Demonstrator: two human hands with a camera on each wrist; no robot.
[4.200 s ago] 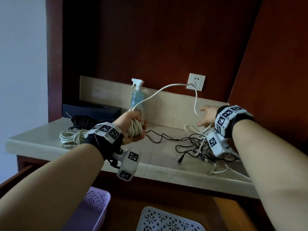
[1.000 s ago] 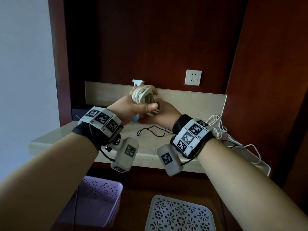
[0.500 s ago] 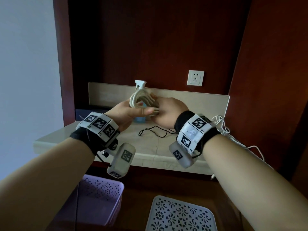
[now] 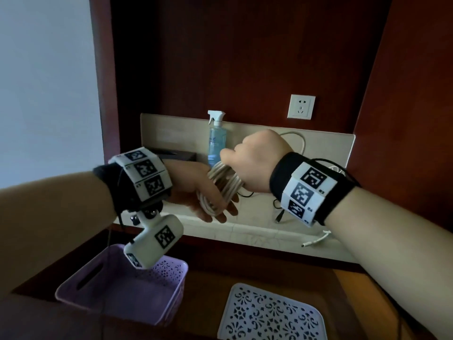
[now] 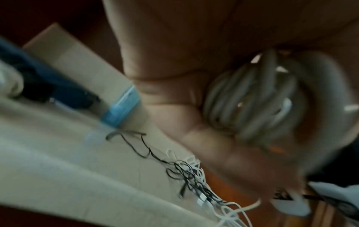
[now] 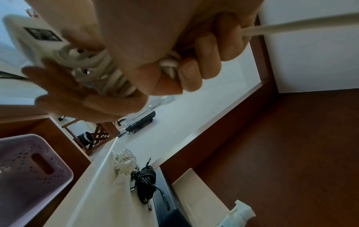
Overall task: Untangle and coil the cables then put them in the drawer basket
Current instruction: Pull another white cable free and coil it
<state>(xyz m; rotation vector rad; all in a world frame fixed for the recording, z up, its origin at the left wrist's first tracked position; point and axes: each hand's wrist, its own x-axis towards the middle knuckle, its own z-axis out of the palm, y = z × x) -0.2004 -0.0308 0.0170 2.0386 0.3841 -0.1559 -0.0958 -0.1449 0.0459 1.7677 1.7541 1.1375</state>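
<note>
Dark red panelling fills the background behind the pale stone counter (image 4: pixel 257 231), where the spray bottle (image 4: pixel 216 141) stands at centre, no longer hidden by my hands as it was half a second ago. I see my left hand (image 4: pixel 196 192) turned palm-up at frame centre, fingers nearly straight, cradling the white cable coil (image 4: pixel 221 190). My right hand (image 4: pixel 257 160) has come over the top; its fingers curl tightly round the coil's free strand. Both hands sit lower than before. At lower left the purple basket (image 4: pixel 117 288) waits in the drawer. Toward the right a tangle of cables (image 5: pixel 194 176) lies on the counter.
</note>
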